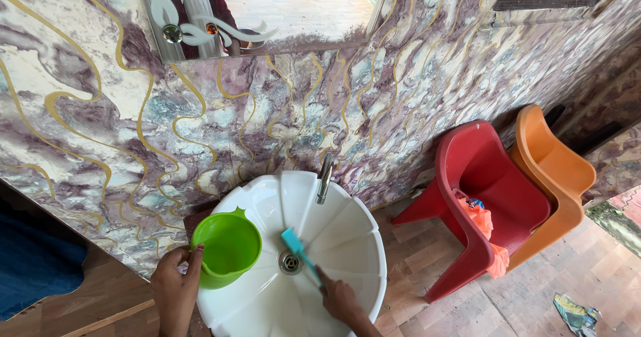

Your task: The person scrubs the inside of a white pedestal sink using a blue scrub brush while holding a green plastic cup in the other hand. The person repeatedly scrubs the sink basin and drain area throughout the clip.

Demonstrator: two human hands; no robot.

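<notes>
A white scalloped wash basin [347, 220] hangs on the marbled wall, with a steel tap [324, 177] at its back and a metal drain [290, 262] in the middle. My right hand [339, 300] grips a teal brush [298, 247] whose head lies in the bowl just above the drain. A green plastic jug [229, 247] rests on the basin's left rim, and my left hand [177, 285] holds the jug's near side.
A red plastic chair [477, 190] and an orange one [554, 170] stand nested at the right, with an orange cloth [486, 227] on the red seat. A mirror [267, 10] hangs above the basin. A crumpled wrapper [575, 313] lies on the tiled floor. Blue fabric [33, 263] at left.
</notes>
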